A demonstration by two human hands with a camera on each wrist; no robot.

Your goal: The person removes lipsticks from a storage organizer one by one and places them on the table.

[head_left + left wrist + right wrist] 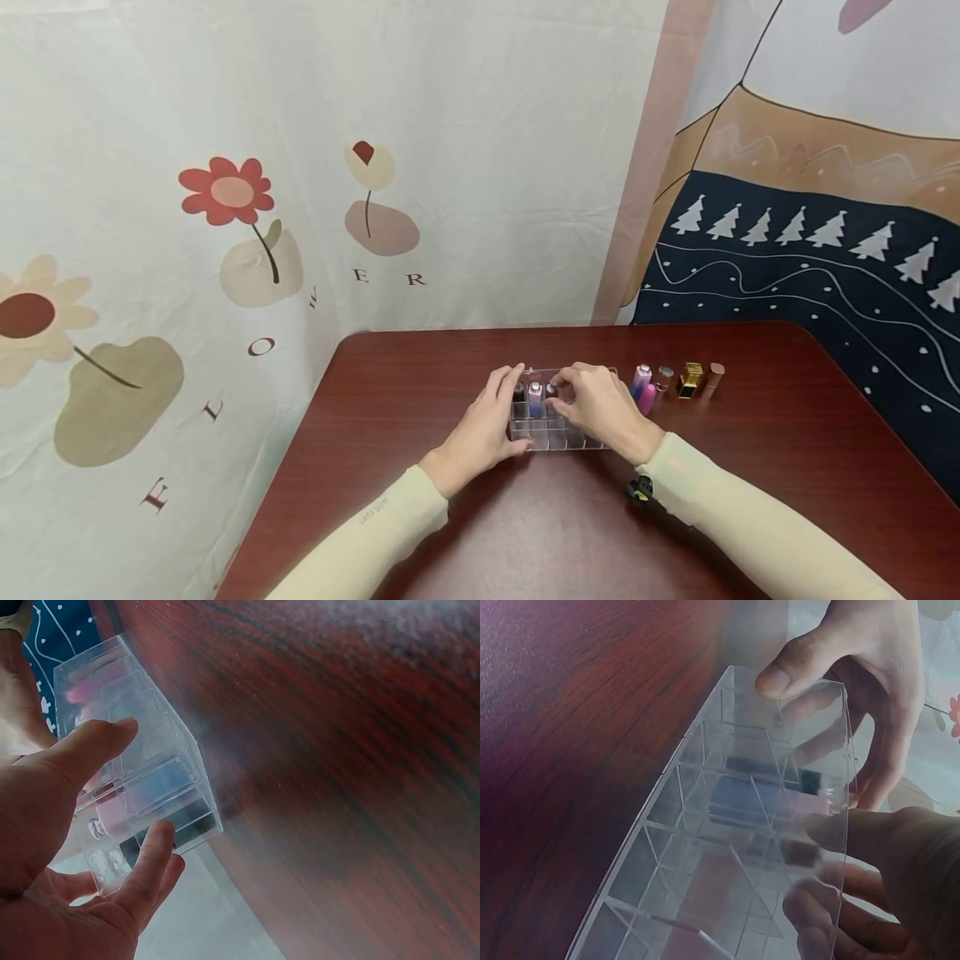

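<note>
A clear acrylic lipstick organizer [536,439] with rows of compartments stands on the table. My left hand [483,421] grips its left end, thumb at the front and fingers along the side. In the back row sit a dark tube [518,393] at the left and a pink-and-blue lipstick [535,402] beside it. With thumb and fingertips, my right hand [606,408] pinches a dark-topped lipstick [552,389] in the compartment to the right of that one. Through the clear wall in the right wrist view, this lipstick [799,853] shows upright between the fingers, its lower part blurred.
Right of the organizer stand a pink-and-purple lipstick [641,381], a magenta tube [647,400], a small dark-capped tube [664,379], a gold lipstick [690,381] and a rose-gold tube [714,379]. The reddish-brown table [390,392] meets a printed curtain [480,275] at the back.
</note>
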